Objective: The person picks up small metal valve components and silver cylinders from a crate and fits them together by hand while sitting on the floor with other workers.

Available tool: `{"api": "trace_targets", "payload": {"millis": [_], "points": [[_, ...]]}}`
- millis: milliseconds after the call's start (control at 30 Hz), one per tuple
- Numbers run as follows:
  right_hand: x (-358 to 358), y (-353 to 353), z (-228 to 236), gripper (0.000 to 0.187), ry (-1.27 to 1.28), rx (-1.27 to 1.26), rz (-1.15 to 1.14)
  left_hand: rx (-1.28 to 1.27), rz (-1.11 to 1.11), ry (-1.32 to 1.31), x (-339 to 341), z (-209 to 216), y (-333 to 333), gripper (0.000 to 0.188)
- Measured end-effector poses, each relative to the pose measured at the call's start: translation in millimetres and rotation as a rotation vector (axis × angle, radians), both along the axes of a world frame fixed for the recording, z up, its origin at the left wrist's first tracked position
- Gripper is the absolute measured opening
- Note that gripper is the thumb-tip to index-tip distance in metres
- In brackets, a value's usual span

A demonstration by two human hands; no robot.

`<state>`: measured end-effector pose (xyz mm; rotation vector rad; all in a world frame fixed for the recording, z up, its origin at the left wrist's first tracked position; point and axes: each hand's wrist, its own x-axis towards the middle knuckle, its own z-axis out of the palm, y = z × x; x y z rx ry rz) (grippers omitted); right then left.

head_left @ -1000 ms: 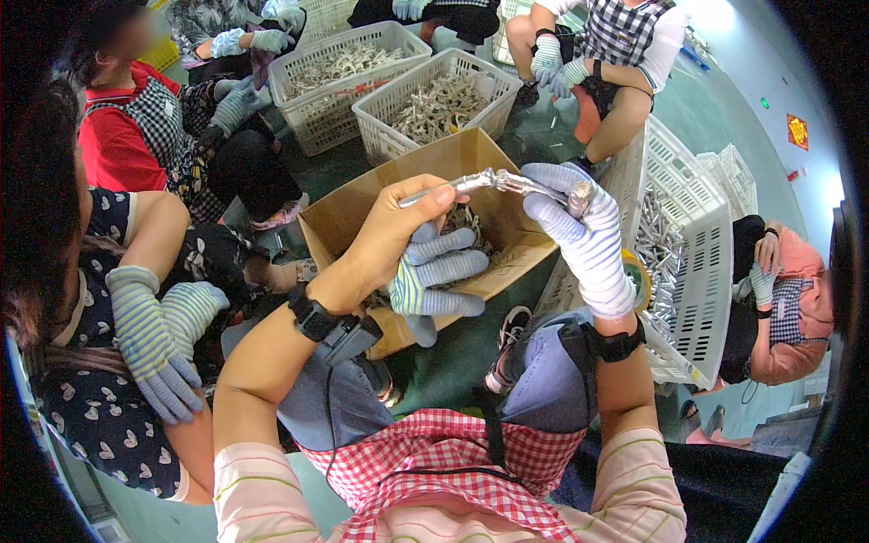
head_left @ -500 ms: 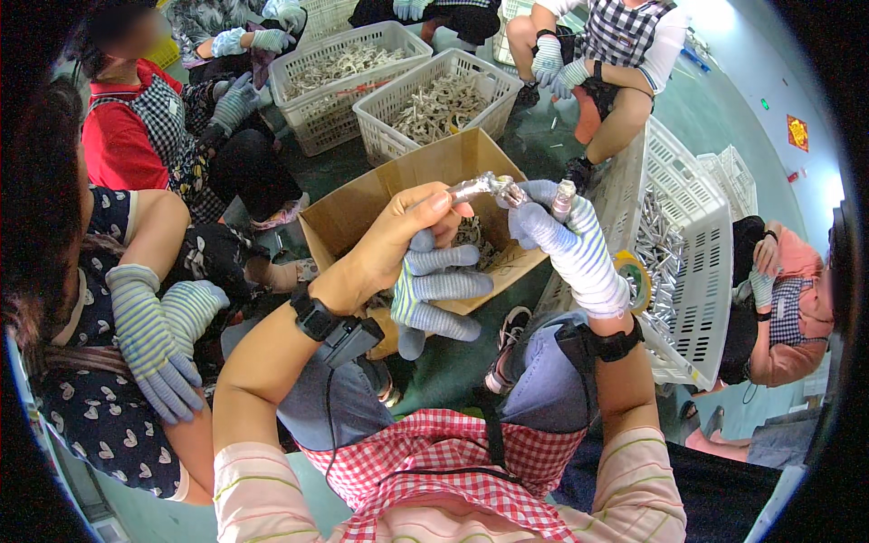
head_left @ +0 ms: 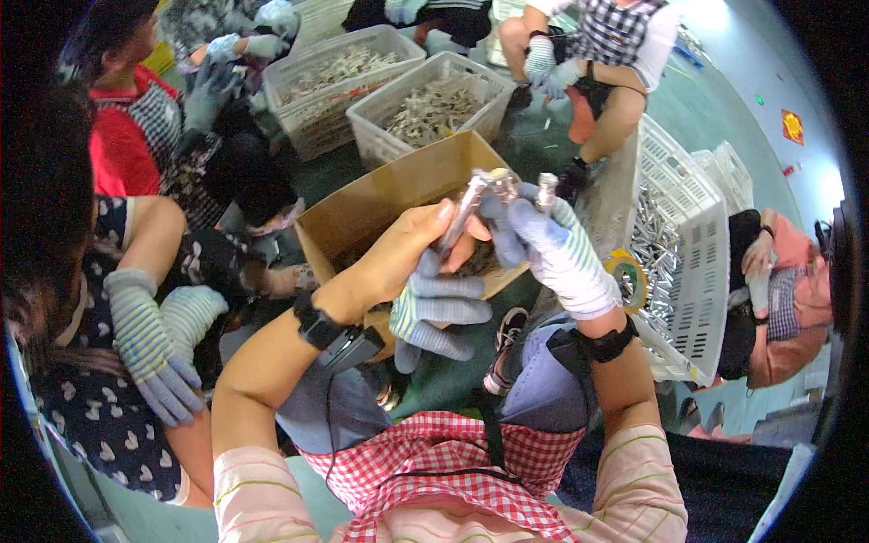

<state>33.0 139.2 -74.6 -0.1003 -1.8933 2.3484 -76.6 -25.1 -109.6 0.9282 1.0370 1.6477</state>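
My bare left hand (head_left: 403,249) pinches the tube-like end of a shiny metal piece (head_left: 466,206) between thumb and fingers. A grey glove (head_left: 439,308) with yellow-green stripes hangs below that hand. My right hand (head_left: 552,249), in a striped glove with a pale wrapped wrist, closes on the piece's knobbly other part. A short silvery stub (head_left: 546,192) sticks up from the right fingers; I cannot tell whether it belongs to the same piece. Both hands are above an open cardboard box (head_left: 362,204), whose contents are mostly hidden behind them.
Beyond the box stand two white crates (head_left: 330,113) (head_left: 362,136) of metal pieces. To the right, a tilted white crate (head_left: 701,281) holds many silvery tubes, with a yellow tape roll (head_left: 626,281) by its near side. Gloved people sit around; one (head_left: 154,335) is close on my left.
The metal piece's left end has tipped from nearly level to steep, its lower end now down by my left fingers. My right hand has shifted slightly left and down.
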Motion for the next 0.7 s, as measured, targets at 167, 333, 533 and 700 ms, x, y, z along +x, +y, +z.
{"api": "trace_targets", "payload": {"millis": [167, 333, 533, 700], "points": [[-6.8, -0.1, 1.6, 0.029, -0.031, 0.250, -0.033, -0.029, 0.159, 0.210, 9.8, 8.9, -7.1, 0.051], [-6.2, 4.1, -3.2, 0.020, 0.036, 0.191, -0.005, -0.096, 0.230, 0.333, 20.8, 11.2, 0.5, 0.042], [-3.1, 7.2, -0.3, 0.025, 0.199, 0.346, 0.036, -0.085, 0.369, 0.330, 24.5, 3.8, 8.3, 0.025], [-4.7, 9.3, -19.2, 0.030, 0.363, 0.572, -0.057, -0.173, 0.419, 0.382, 21.2, -0.8, 8.7, 0.025]]}}
